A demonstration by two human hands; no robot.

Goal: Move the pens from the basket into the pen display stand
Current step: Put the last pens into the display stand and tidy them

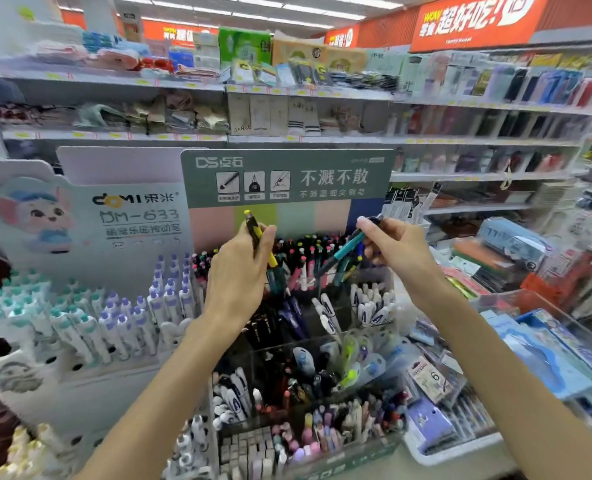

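Observation:
My left hand point(240, 268) grips a yellow-and-black pen point(255, 233), held upright with its cap end above my fingers, and more pens stick out below my palm. My right hand point(396, 249) pinches a small bunch of teal and blue pens point(344, 252) that slant down to the left. Both hands hover over the back rows of the green pen display stand point(287, 178), where many pens point(301, 251) stand upright in slots. No basket shows clearly in this view.
A white DOMI stand point(114, 216) with purple and teal pens point(79, 317) is on the left. Clear compartments point(308, 344) of pens and erasers sit in front. A clear tray point(544, 344) of blue packets lies right. Stocked shop shelves point(478, 142) rise behind.

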